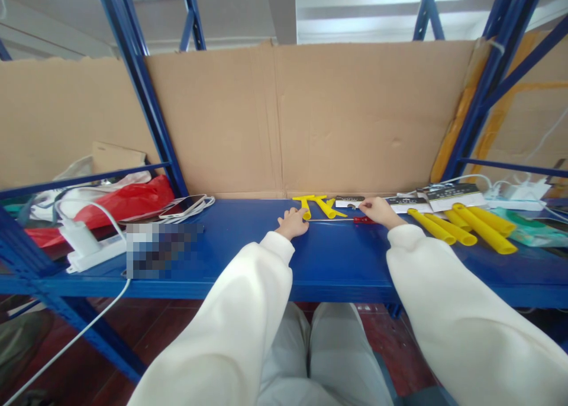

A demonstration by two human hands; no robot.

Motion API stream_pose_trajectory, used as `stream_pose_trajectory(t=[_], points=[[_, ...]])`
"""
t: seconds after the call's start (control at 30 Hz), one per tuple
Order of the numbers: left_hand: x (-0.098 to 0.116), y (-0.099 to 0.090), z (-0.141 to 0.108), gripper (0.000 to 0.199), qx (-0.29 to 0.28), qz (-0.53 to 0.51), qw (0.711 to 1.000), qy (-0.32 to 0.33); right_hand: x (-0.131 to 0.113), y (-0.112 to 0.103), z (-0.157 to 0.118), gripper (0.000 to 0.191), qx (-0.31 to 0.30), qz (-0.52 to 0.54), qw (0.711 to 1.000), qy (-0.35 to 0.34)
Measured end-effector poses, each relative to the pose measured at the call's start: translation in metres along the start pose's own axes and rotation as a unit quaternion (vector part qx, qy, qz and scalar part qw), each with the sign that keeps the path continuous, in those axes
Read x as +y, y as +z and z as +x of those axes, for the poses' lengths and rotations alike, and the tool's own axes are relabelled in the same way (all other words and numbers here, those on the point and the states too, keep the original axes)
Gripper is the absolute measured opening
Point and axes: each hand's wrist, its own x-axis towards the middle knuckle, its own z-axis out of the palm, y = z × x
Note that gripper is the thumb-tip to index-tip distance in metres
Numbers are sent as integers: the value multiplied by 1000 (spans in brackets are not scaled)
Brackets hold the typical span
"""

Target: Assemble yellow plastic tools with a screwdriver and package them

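My left hand (293, 223) rests low over the blue shelf with its fingers apart, beside a short yellow plastic tube piece (306, 209). Whether it touches that piece, I cannot tell. A screwdriver with a red handle (362, 220) lies sideways, its thin shaft pointing at my left hand. Just behind the handle, my right hand (380, 210) has thumb and fingers pinched together; what they hold, if anything, is too small to make out. Close to those fingertips sits a small dark thing (352, 206) on a white and black card. Another yellow branched piece (326, 207) lies between the hands, farther back.
Several yellow tubes (486, 229) lie at the right, near black and white packages (455, 195) and a green plastic packet (528, 228). A white power strip (97, 255) and a red bag (131, 202) are at the left. Cardboard (310, 122) stands along the back.
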Motion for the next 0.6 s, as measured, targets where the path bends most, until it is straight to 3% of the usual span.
stream_pose_trajectory(t=[0.37, 0.6], points=[[3, -8, -3, 30, 66, -37, 994, -79, 0, 1, 0, 22, 10, 31, 999, 21], [5, -16, -6, 21, 109, -15, 990, -83, 4, 3, 2, 20, 11, 42, 999, 22]])
